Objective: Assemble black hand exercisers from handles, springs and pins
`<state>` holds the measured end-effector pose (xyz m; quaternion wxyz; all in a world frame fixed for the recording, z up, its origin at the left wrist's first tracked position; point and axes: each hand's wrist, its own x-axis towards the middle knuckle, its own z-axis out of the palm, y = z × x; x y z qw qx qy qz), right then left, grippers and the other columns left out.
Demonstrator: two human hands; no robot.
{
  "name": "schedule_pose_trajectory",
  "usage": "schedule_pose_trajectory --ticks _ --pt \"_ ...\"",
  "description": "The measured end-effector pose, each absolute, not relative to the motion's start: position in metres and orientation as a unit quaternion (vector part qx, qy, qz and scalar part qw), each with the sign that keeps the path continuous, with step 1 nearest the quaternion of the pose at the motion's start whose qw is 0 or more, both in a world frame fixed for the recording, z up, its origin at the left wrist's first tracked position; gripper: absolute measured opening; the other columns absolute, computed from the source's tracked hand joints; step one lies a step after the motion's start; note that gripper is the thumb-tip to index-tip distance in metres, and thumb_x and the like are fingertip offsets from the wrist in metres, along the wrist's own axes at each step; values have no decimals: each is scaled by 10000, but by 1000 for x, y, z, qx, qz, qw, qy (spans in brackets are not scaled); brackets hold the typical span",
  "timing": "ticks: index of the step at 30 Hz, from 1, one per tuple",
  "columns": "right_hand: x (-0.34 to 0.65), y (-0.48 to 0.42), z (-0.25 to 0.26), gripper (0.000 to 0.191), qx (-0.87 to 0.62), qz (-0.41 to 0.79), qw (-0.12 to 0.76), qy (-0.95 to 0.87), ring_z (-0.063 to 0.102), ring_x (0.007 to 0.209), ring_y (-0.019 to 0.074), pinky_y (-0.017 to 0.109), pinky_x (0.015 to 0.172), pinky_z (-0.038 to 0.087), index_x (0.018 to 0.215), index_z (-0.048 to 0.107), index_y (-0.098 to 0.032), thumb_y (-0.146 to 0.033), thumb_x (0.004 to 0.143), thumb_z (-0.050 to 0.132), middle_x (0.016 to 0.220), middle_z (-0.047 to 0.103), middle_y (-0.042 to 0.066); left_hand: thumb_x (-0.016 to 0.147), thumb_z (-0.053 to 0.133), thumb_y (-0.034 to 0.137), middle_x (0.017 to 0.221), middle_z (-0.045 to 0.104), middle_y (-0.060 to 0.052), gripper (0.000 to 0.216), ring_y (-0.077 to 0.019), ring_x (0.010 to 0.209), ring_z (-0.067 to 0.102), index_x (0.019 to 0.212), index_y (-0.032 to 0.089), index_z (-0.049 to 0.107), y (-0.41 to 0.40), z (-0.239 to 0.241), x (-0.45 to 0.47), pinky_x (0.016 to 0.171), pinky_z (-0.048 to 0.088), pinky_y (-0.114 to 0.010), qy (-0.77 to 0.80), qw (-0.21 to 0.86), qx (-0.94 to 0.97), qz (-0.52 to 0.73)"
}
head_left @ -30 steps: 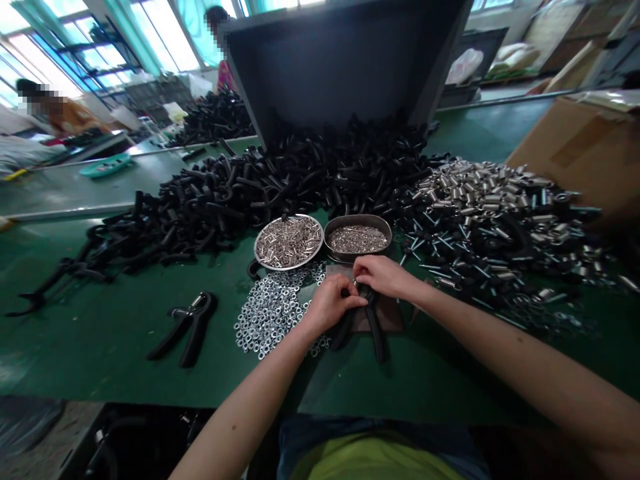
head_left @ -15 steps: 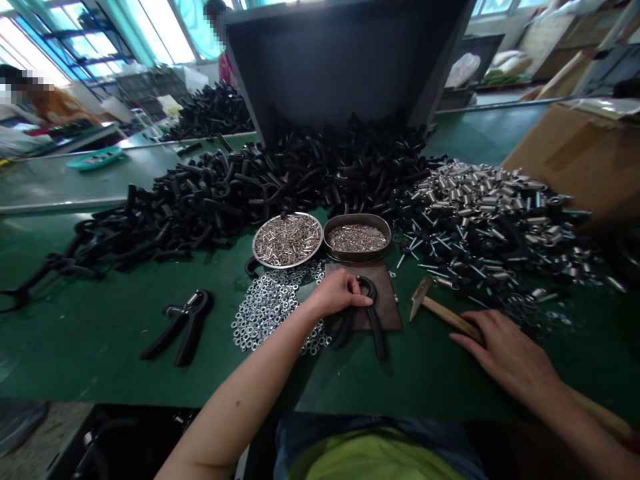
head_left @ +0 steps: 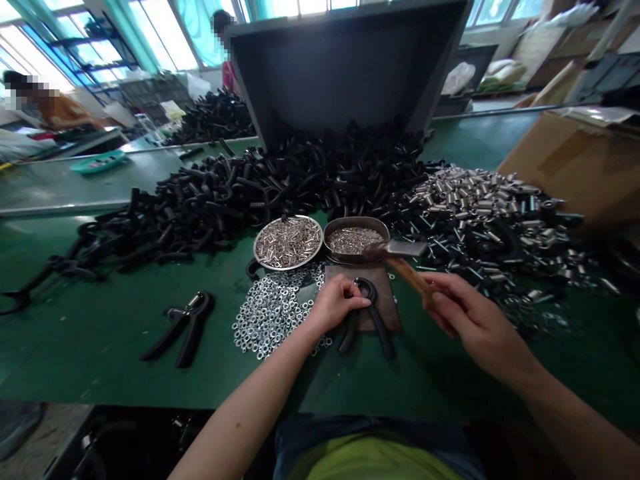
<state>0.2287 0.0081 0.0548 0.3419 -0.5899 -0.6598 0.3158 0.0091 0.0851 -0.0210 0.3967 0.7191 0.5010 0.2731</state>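
Note:
My left hand [head_left: 340, 301] is closed on the top of a black hand grip strengthener [head_left: 383, 330], whose two handles spread toward me. The strengthener rests on a brown square plate [head_left: 390, 313]; my fingers partly cover its upper end. My right hand [head_left: 463, 307] grips a hammer [head_left: 413, 275] by its wooden handle, and the metal head is raised over the near edge of the oval tin. Another hand grip strengthener [head_left: 187, 327], with a spring at its top, lies to the left. A pile of small metal nuts or washers [head_left: 267, 317] lies beside my left forearm.
A round dish [head_left: 256, 250] of metal pins and an oval tin [head_left: 345, 255] of tiny metal parts stand behind the plate. Black handles [head_left: 210, 200] heap up before a grey bin [head_left: 345, 67]. Springs [head_left: 470, 193] and bolts lie right, near a cardboard box [head_left: 575, 160]. Two people are beyond.
My right hand has lifted the hammer off the table and brought it left and upward, near the plate. My left hand stays at the hand grip strengthener, whose handles have shifted slightly right.

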Motion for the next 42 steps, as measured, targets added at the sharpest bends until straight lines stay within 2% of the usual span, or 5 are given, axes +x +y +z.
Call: schedule_pose_trajectory --ticks 8,13,18,22,42 --pt "223 35 32 333 -592 239 222 -737 652 896 207 329 770 504 1151 560 -212 -299 916 339 1041 678 71 700 735 294 717 554 15 176 -149 734 521 661 181 606 80 -20 11 661 378 -249 478 310 770 287" --pt "218 30 40 375 -580 186 297 -736 634 963 208 318 792 491 1253 485 -216 -298 929 314 1089 658 88 723 717 284 740 562 4 171 -161 768 526 672 179 592 78 -16 12 689 383 -260 472 287 785 281" --pt "221 33 20 323 -591 242 198 -744 651 789 190 292 687 479 1149 548 -227 -290 919 330 930 684 51 726 710 273 723 579 2 152 -166 762 532 670 187 598 76 -18 13 683 384 -266 493 280 773 283" --pt "237 25 16 369 -636 255 249 -684 587 586 157 263 553 439 1179 534 -196 -351 926 314 680 609 7 764 659 245 726 580 3 121 -153 742 549 674 183 608 78 -14 9 680 393 -261 526 308 734 299" --pt "261 -2 8 387 -666 302 257 -632 558 552 143 242 489 418 1178 555 -205 -403 907 361 645 587 -5 757 669 283 749 599 -2 127 -171 795 553 682 191 622 77 -12 11 728 402 -284 529 309 752 243"
